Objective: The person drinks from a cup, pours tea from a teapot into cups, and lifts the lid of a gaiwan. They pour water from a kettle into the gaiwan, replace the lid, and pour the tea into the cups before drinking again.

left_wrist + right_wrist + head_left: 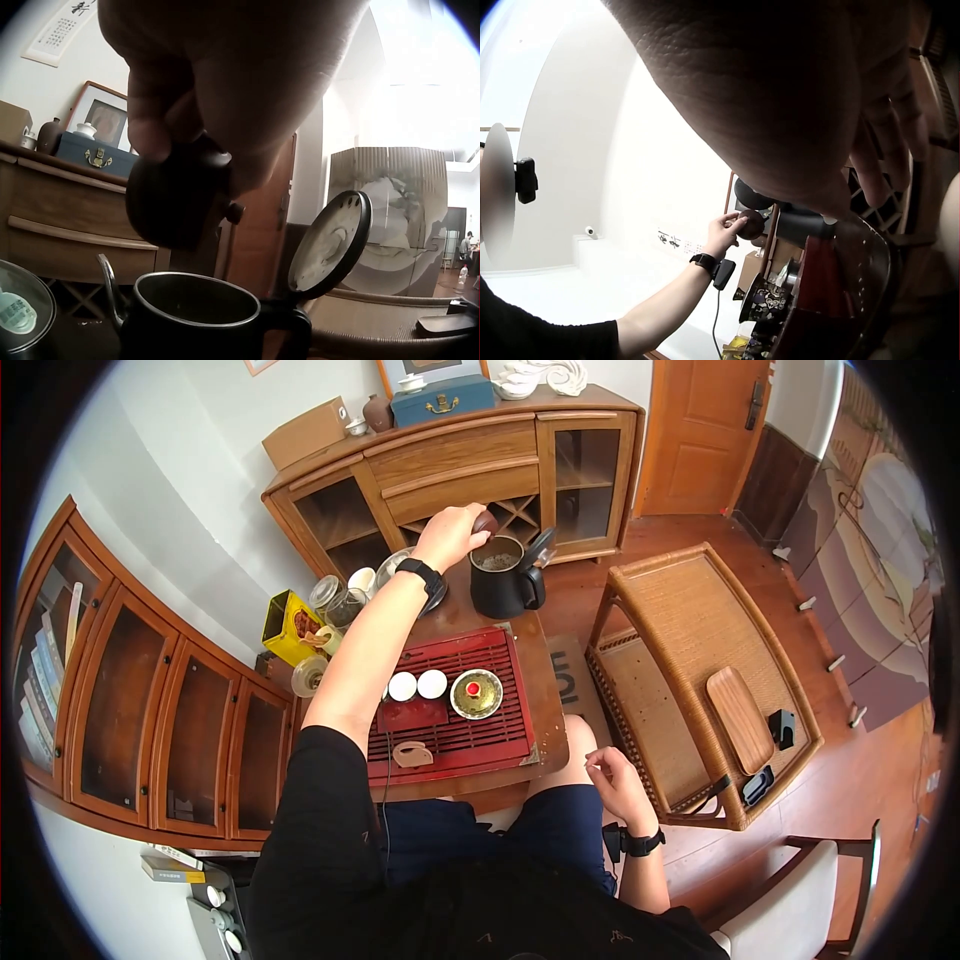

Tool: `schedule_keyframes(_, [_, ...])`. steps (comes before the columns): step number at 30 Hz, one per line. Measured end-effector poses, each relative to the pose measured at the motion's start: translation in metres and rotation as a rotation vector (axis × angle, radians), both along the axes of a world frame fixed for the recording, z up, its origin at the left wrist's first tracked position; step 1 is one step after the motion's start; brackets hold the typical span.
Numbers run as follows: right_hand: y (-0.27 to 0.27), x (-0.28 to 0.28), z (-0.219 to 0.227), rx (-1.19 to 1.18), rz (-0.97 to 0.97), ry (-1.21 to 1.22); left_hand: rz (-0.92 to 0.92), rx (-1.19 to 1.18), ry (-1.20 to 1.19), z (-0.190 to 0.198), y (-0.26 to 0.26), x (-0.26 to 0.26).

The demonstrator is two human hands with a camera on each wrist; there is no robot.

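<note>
Forward, left hand with dark pot above kettle.

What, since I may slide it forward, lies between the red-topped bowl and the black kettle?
Nothing stands between the bowl and the kettle: the head view shows only part of the red tray, then bare table.
</note>
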State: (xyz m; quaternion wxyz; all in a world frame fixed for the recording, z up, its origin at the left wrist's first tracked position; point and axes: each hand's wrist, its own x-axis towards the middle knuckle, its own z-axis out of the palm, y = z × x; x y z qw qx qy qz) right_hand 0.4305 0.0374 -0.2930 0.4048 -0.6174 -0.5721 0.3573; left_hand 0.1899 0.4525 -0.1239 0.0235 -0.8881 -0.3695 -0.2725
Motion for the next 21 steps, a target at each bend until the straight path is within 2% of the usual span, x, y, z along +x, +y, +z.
schedule_keyframes(14, [0.002,0.0,0.001,0.004,0.007,0.007,0.011,-0.096,-0.065,0.0,0.001,0.0])
schedule_keyframes(16, [0.002,-0.001,0.0,0.003,0.004,0.009,0.012,-0.112,-0.247,-0.003,0.003,-0.001])
schedule_keyframes(21, [0.0,-0.004,0.003,-0.009,0.023,-0.008,0.128,-0.234,-0.412,0.001,-0.004,-0.019])
